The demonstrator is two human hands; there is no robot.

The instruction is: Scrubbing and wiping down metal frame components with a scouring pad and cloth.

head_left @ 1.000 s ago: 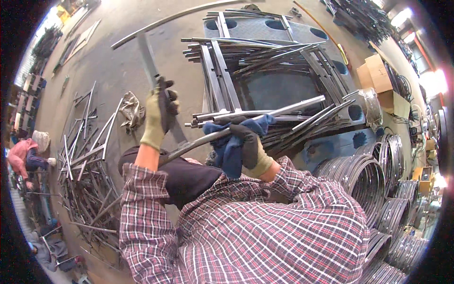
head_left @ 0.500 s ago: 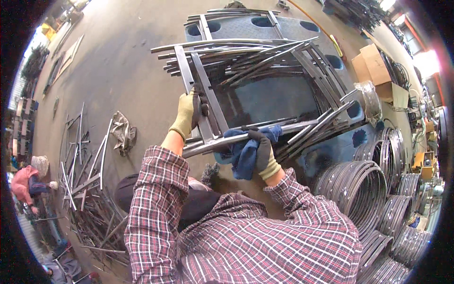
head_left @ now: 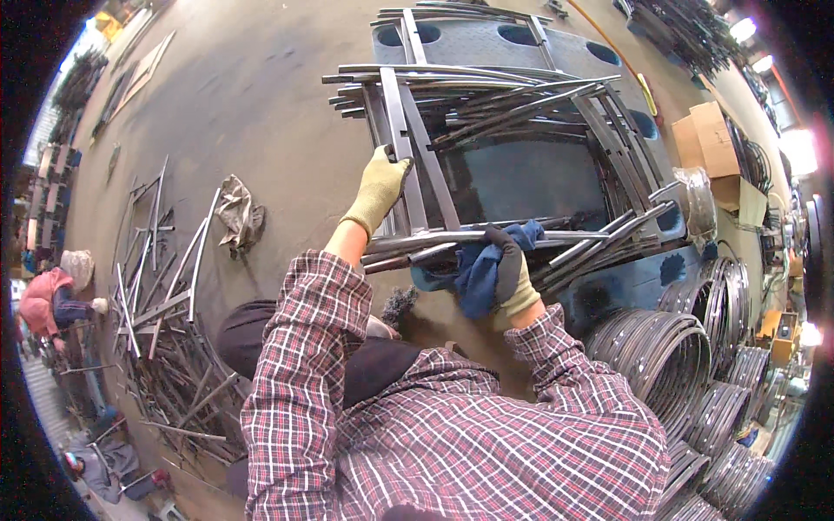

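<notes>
1. Directly ahead of both hands lies the stack of metal frames point(head_left: 601, 141), too overlapped to count.
2. One near rail point(head_left: 434, 237) runs left to right; one left side bar point(head_left: 398, 108) runs away from the body.
3. Two gloved hands: the left hand point(head_left: 380, 187) curls round that side bar; the right hand point(head_left: 506, 269), nearer the rail, clutches cloth against it.
4. One blue cloth point(head_left: 476, 282).

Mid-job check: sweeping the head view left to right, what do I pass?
Co-worker in a red jacket, loose pile of grey metal bars, crumpled tan sheet, left hand in a pale yellow glove, right hand in a black and yellow glove holding a blue cloth, brown cardboard box.
</notes>
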